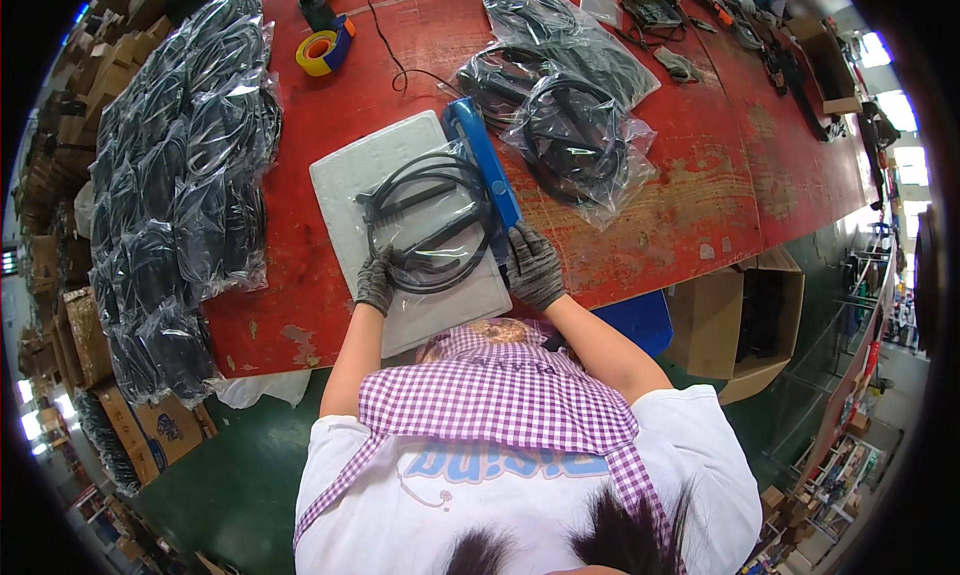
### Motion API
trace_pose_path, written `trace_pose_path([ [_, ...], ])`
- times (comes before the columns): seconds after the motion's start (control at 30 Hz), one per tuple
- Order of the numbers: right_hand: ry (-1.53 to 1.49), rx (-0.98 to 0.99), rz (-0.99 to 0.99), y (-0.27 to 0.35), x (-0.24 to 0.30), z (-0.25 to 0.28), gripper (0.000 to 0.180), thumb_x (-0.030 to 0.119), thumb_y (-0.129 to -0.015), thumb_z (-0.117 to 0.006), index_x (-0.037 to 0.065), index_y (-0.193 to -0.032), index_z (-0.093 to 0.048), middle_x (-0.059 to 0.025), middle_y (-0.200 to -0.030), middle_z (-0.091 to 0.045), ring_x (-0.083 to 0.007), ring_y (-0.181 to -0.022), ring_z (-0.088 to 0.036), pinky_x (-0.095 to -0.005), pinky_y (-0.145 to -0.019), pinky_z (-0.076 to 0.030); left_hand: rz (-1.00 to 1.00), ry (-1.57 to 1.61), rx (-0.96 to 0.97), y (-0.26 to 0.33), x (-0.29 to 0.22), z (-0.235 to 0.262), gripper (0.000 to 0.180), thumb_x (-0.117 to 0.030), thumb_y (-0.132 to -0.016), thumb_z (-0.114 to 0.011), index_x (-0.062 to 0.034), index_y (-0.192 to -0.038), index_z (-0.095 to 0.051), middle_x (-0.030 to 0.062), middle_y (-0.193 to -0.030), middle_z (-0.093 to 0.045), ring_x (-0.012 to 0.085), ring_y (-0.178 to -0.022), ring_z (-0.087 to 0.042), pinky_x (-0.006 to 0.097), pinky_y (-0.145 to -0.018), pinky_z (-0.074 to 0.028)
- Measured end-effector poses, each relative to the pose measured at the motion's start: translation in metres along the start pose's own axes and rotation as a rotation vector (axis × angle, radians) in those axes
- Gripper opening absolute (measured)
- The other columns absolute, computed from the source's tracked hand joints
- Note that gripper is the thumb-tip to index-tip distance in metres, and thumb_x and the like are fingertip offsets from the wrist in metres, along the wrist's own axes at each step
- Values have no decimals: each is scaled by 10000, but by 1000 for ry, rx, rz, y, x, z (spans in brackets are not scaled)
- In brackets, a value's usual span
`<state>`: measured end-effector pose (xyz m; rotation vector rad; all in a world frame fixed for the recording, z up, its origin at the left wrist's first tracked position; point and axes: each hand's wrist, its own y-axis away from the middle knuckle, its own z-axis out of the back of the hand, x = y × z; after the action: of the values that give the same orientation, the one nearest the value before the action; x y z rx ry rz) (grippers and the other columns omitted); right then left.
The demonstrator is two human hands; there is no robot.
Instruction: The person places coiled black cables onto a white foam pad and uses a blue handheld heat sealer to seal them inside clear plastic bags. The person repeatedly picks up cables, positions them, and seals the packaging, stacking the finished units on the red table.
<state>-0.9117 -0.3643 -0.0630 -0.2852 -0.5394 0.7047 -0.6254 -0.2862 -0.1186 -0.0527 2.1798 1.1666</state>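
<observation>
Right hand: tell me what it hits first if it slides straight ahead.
The right hand points up the table; it would probably first meet the blue sealer bar, which its fingertips already seem to touch.

We are in a packing workshop or small factory; a long red worktable (pixel 700 205) runs far to the right, worn and scratched; on its left lies a big heap of bagged black cables (pixel 180 195), with more bags (pixel 560 85) at the far middle. Rolls of tape (pixel 322 50) stand at the far left; open cardboard boxes (pixel 745 325) sit on the green floor (pixel 230 485) at near right, and stacked cartons (pixel 60 145) line the left edge.
</observation>
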Motion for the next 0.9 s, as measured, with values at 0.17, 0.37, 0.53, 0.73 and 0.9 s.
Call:
trace_pose_path([
  [0.17,4,-15,0,1,-2,0,471,112,-658,-526,13,-1109,-430,-181,-1137,-434,-346,-984,-457,-429,-836,-377,-7,7,10,-2,1,-1,110,-100,-766,-584,-59,-863,-555,34,-727,-563,141,-632,-539,264,-563,-455],
  [0.37,-170,34,-75,-16,9,20,434,114,-685,-558,18,-1096,-457,-187,-1082,-474,-331,-926,-488,-399,-794,-407,-19,-9,98,0,1,6,153,-69,-738,-598,-49,-881,-546,45,-746,-565,146,-662,-546,256,-574,-454],
  [0.53,-131,297,-365,-94,-87,35,569,334,-685,-627,70,-1154,-443,-173,-1081,-516,-305,-1063,-426,-360,-852,-369,-170,21,21,27,-3,22,215,2,-695,-609,-34,-897,-543,65,-777,-575,164,-690,-563,261,-615,-471],
  [0.73,-824,-64,-1563,26,-282,-3,491,539,-605,-652,191,-944,-586,-28,-809,-562,-164,-664,-513,-301,-570,-427,-305,169,-101,90,-36,102,209,-1,-674,-621,-62,-869,-576,23,-756,-576,152,-695,-557,272,-645,-465],
  [0.9,-896,-3,-1882,28,-274,-2,275,398,-652,-683,228,-630,-469,59,-529,-375,-90,-444,-359,-205,-369,-302,-372,439,-404,117,-18,201,368,-2,-655,-635,-105,-993,-530,52,-876,-555,189,-799,-541,306,-663,-468],
])
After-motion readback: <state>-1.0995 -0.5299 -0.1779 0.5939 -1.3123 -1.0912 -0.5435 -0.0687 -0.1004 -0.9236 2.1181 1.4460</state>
